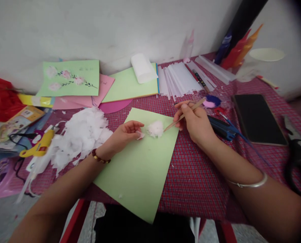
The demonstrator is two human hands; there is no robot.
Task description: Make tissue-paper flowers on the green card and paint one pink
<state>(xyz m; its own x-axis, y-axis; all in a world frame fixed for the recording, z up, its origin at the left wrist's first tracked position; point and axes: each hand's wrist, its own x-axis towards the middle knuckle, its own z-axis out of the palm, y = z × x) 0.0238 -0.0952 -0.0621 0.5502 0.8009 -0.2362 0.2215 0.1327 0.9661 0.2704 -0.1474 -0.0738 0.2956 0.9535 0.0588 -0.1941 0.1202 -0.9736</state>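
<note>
- Head view: the white cluster point(155, 129) is set on the green sheet point(137, 172), easily dragged by the stick point(175, 123) gripped in the right hand point(194, 123).
- White scrap point(140, 135), pinched by the left hand point(125, 134), could be creased by squeezing.

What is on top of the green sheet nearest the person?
On the green sheet lie a white petal cluster and, nearer the person, a small white scrap. The left hand covers part of the sheet's left side; the surface beneath cannot be seen.
</note>
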